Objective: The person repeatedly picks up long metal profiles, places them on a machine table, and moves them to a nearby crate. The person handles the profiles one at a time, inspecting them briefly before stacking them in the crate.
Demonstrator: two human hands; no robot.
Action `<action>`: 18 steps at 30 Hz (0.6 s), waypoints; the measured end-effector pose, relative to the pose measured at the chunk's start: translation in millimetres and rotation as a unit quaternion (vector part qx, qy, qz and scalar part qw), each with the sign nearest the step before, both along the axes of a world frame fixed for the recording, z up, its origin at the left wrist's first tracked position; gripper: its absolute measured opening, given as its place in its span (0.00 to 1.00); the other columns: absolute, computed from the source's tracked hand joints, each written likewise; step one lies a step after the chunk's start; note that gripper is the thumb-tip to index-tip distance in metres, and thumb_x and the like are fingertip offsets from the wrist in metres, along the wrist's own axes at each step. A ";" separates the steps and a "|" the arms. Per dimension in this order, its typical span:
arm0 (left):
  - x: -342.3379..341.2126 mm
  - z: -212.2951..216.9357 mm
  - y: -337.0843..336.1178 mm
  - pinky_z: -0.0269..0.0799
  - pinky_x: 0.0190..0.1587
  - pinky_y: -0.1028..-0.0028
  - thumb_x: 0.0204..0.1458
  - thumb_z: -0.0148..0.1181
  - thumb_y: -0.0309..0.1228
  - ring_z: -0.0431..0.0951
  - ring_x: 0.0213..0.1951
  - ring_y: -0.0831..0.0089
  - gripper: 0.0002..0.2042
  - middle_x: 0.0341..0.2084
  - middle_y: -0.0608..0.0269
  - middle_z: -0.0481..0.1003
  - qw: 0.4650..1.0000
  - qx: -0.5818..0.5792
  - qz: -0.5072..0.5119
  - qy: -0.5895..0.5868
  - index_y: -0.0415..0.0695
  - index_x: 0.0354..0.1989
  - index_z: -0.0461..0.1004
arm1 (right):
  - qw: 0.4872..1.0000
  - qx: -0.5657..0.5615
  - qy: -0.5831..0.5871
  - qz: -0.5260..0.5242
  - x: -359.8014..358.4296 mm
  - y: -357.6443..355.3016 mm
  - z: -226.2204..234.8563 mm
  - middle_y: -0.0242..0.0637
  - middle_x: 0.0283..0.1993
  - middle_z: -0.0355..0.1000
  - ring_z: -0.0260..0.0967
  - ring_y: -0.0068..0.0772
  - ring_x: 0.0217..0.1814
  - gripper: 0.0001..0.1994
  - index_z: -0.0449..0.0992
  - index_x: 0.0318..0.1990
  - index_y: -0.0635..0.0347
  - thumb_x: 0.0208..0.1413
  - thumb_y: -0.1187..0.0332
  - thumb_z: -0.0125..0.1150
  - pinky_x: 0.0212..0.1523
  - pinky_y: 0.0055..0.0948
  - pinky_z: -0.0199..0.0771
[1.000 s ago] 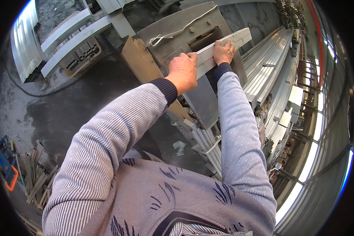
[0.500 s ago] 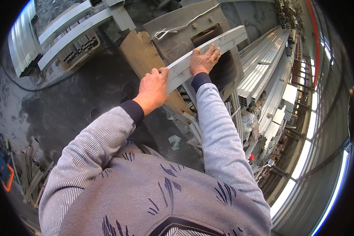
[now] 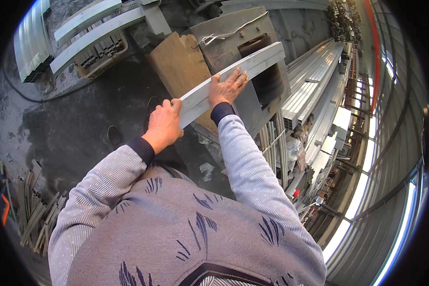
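A long, pale grey metal bar (image 3: pixel 264 57), rectangular in section, lies slantwise in front of me, its far end over a dark metal machine (image 3: pixel 226 50). At the near end my left hand (image 3: pixel 164 121) is closed around it, thumb toward the upper edge. Farther along, my right hand (image 3: pixel 229 86) rests on the bar's face with its fingers stretched out and apart. Beneath the far half of the bar shows a dark, blurred opening (image 3: pixel 271 86) in the machine. The bar's underside is hidden.
A brown board (image 3: pixel 176 62) stands against the machine's left side. Long metal profiles (image 3: pixel 314 90) are stacked on the right. More bars (image 3: pixel 95 35) lie over a crate (image 3: pixel 102 66) at the far left. Scrap strips (image 3: pixel 40 214) lie at lower left; a hose (image 3: pixel 38 101) crosses the floor.
Both hands and the bar have moved left and slightly down toward me. The bar's far end has drawn back along the machine, and the view has shifted a little.
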State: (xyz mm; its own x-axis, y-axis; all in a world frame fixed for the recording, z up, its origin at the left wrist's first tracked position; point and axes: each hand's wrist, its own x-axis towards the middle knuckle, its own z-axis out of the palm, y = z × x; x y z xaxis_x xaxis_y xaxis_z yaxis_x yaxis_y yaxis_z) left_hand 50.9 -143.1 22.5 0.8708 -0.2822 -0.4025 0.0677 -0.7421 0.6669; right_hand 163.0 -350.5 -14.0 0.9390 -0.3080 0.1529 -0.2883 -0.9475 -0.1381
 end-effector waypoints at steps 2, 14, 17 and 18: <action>-9.8 -1.5 9.0 0.80 0.51 0.54 0.35 0.81 0.33 0.79 0.49 0.41 0.41 0.49 0.42 0.72 1.000 -0.001 0.005 -0.001 0.40 0.58 0.63 | 1.000 -0.007 -0.002 0.009 -9.4 9.0 -2.0 0.66 0.81 0.44 0.35 0.68 0.85 0.43 0.52 0.78 0.68 0.60 0.52 0.55 0.83 0.55 0.39; -62.0 -12.0 56.7 0.80 0.52 0.53 0.34 0.81 0.33 0.79 0.49 0.42 0.41 0.49 0.43 0.72 1.000 0.024 0.017 0.009 0.40 0.58 0.63 | 0.999 -0.001 -0.011 0.035 -61.1 61.2 -18.1 0.71 0.80 0.41 0.32 0.74 0.85 0.46 0.51 0.77 0.71 0.57 0.54 0.61 0.82 0.61 0.38; -67.1 -10.4 62.0 0.80 0.52 0.54 0.34 0.81 0.33 0.79 0.49 0.42 0.41 0.49 0.43 0.72 1.000 0.024 0.015 0.003 0.40 0.58 0.63 | 1.000 0.007 -0.008 0.029 -66.3 66.3 -16.4 0.71 0.80 0.41 0.32 0.74 0.85 0.46 0.50 0.78 0.71 0.58 0.53 0.60 0.82 0.61 0.37; -69.3 -9.7 63.5 0.80 0.52 0.54 0.34 0.81 0.33 0.79 0.49 0.42 0.41 0.49 0.43 0.72 1.000 0.024 0.014 0.002 0.40 0.58 0.62 | 0.999 0.011 -0.011 0.029 -68.7 67.7 -15.5 0.71 0.80 0.41 0.32 0.74 0.85 0.46 0.50 0.78 0.71 0.58 0.52 0.60 0.82 0.61 0.37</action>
State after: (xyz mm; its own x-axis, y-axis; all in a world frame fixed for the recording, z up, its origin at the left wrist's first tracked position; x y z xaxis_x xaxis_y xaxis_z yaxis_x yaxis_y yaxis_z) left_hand -18.3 -79.7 12.9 0.8761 -0.2387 -0.4190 0.0918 -0.7705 0.6307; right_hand 94.3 -282.8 -29.6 0.9518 -0.2575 0.1667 -0.2307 -0.9590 -0.1644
